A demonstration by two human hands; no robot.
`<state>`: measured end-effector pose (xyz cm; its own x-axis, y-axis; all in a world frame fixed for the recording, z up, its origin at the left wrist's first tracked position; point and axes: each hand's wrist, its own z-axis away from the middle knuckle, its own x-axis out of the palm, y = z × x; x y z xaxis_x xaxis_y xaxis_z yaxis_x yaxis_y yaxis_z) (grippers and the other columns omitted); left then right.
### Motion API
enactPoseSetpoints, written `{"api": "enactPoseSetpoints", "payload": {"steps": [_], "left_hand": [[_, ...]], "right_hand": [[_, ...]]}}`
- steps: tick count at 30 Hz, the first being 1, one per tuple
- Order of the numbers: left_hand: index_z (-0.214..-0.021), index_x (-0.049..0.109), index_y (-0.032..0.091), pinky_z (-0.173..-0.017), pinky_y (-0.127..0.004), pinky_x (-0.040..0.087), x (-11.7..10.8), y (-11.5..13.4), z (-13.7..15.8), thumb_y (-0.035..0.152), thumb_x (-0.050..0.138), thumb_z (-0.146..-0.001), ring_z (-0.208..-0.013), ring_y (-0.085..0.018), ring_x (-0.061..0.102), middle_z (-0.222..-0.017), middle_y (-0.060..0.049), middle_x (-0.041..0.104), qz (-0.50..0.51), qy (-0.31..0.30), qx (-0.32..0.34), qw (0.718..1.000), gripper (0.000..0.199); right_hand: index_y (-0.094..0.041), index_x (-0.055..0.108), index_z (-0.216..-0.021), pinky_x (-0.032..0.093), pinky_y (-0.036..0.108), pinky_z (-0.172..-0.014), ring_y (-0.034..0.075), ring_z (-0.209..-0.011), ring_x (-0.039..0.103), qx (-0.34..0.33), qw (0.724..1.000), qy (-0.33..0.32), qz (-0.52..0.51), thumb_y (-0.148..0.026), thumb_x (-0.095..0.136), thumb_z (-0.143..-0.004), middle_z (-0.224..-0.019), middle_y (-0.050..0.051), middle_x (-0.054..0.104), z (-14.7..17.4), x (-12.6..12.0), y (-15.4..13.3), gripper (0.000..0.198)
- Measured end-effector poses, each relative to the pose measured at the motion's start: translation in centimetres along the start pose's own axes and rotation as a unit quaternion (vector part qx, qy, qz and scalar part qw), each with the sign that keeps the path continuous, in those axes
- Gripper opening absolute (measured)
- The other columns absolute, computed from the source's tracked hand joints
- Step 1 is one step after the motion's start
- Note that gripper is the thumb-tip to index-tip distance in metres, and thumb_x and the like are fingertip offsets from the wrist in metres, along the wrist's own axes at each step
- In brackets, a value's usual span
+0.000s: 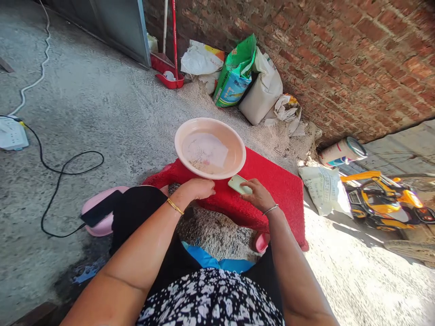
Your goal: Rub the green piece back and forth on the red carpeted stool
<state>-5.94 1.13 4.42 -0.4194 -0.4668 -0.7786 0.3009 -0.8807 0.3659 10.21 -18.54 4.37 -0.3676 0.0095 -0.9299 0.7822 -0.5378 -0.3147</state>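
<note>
A red, fuzzy cloth (272, 185) lies draped over a low support and hangs down at its near side. My left hand (203, 188) is closed at the cloth's near edge, fingers curled onto the fabric, just below the basin's rim. My right hand (257, 195) grips a pale green oblong block (239, 184) with rounded corners, held on or just above the cloth; whether it is a brush or a soap bar I cannot tell. A pale pink basin (234, 165) with clear, shallow water stands beyond both hands, at the cloth's far left part.
On the left, a dark phone (102, 208) with a black cable rests on a pink stool (91, 199). A white power strip (13, 133) lies on the concrete floor. Sacks (234, 77) and a red dustpan (170, 80) line the brick wall. A yellow toy excavator (384, 203) stands right.
</note>
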Motion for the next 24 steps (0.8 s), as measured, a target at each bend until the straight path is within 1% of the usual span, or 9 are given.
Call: {"api": "enactPoseSetpoints", "payload": {"steps": [5, 8, 9, 11, 14, 16, 18, 21, 24], "left_hand": [[-0.108, 0.063, 0.015, -0.084, -0.034, 0.048, 0.1, 0.5, 0.4, 0.037, 0.039, -0.090, -0.106, -0.026, 0.061, -0.121, -0.015, 0.063, -0.001, 0.026, 0.015, 1.000, 0.037], [-0.104, 0.063, 0.017, -0.083, -0.033, 0.048, 0.5, 1.0, 0.3, 0.035, 0.040, -0.090, -0.103, -0.024, 0.062, -0.115, -0.013, 0.065, 0.020, 0.064, 0.035, 0.997, 0.032], [-0.102, 0.063, 0.018, -0.081, -0.033, 0.048, 0.7, 1.1, 0.2, 0.034, 0.040, -0.090, -0.101, -0.024, 0.063, -0.112, -0.012, 0.066, 0.029, 0.077, 0.044, 0.996, 0.030], [-0.100, 0.062, 0.019, -0.078, -0.032, 0.049, 1.2, 1.5, -0.3, 0.033, 0.040, -0.090, -0.097, -0.023, 0.064, -0.107, -0.011, 0.067, 0.043, 0.099, 0.055, 0.993, 0.028], [-0.099, 0.061, 0.019, -0.075, -0.031, 0.048, 2.0, 2.2, -1.1, 0.032, 0.040, -0.090, -0.095, -0.023, 0.064, -0.103, -0.010, 0.067, 0.046, 0.127, 0.073, 0.988, 0.026], [-0.098, 0.061, 0.019, -0.075, -0.031, 0.048, 2.5, 2.5, -1.6, 0.031, 0.039, -0.091, -0.094, -0.023, 0.064, -0.100, -0.010, 0.067, 0.043, 0.141, 0.087, 0.985, 0.026], [-0.098, 0.061, 0.019, -0.078, -0.032, 0.048, 2.7, 2.8, -2.1, 0.029, 0.038, -0.091, -0.093, -0.023, 0.064, -0.098, -0.009, 0.067, 0.045, 0.150, 0.099, 0.983, 0.027], [-0.097, 0.062, 0.018, -0.082, -0.033, 0.048, 3.0, 3.1, -2.9, 0.027, 0.038, -0.092, -0.093, -0.021, 0.062, -0.097, -0.008, 0.065, 0.045, 0.176, 0.119, 0.976, 0.026], [-0.099, 0.062, 0.018, -0.088, -0.033, 0.047, 3.3, 3.5, -3.8, 0.029, 0.042, -0.091, -0.094, -0.019, 0.061, -0.102, -0.008, 0.062, 0.046, 0.219, 0.152, 0.963, 0.024]], "right_hand": [[-0.023, 0.065, -0.111, 0.044, 0.034, -0.084, 0.024, -0.097, 0.058, 0.133, 0.987, -0.016, 0.088, -0.030, 0.068, -0.077, -0.108, 0.009, 0.056, 5.4, -2.4, 5.6, 0.035], [-0.023, 0.066, -0.112, 0.044, 0.036, -0.083, 0.027, -0.099, 0.057, 0.185, 0.972, -0.006, 0.146, -0.031, 0.068, -0.075, -0.108, 0.010, 0.057, 7.5, -3.6, 7.2, 0.037], [-0.023, 0.066, -0.112, 0.044, 0.036, -0.083, 0.027, -0.099, 0.057, 0.180, 0.972, 0.005, 0.151, -0.030, 0.068, -0.075, -0.109, 0.010, 0.057, 7.6, -3.7, 7.1, 0.037], [-0.024, 0.065, -0.112, 0.044, 0.035, -0.083, 0.026, -0.099, 0.057, 0.134, 0.982, 0.032, 0.130, -0.030, 0.067, -0.076, -0.110, 0.009, 0.057, 6.8, -3.4, 6.1, 0.036], [-0.025, 0.065, -0.109, 0.044, 0.032, -0.083, 0.022, -0.098, 0.057, 0.038, 0.996, 0.052, 0.058, -0.029, 0.068, -0.076, -0.110, 0.007, 0.057, 3.4, -2.0, 3.4, 0.033], [-0.024, 0.065, -0.107, 0.044, 0.031, -0.083, 0.021, -0.096, 0.056, 0.003, 0.999, 0.044, 0.010, -0.029, 0.070, -0.074, -0.110, 0.006, 0.057, 0.7, -0.8, 1.7, 0.033], [-0.023, 0.065, -0.107, 0.044, 0.031, -0.083, 0.020, -0.096, 0.056, -0.013, 0.999, 0.032, -0.028, -0.027, 0.072, -0.073, -0.109, 0.007, 0.057, -1.3, 0.1, 0.7, 0.035], [-0.023, 0.065, -0.107, 0.044, 0.031, -0.086, 0.020, -0.098, 0.055, -0.019, 0.998, 0.022, -0.055, -0.023, 0.073, -0.070, -0.108, 0.006, 0.056, -2.0, 0.3, 1.7, 0.038], [-0.023, 0.067, -0.105, 0.044, 0.031, -0.086, 0.019, -0.096, 0.056, 0.029, 0.998, 0.030, -0.053, -0.024, 0.073, -0.068, -0.106, 0.005, 0.057, 0.7, -0.7, 5.7, 0.038]]}}
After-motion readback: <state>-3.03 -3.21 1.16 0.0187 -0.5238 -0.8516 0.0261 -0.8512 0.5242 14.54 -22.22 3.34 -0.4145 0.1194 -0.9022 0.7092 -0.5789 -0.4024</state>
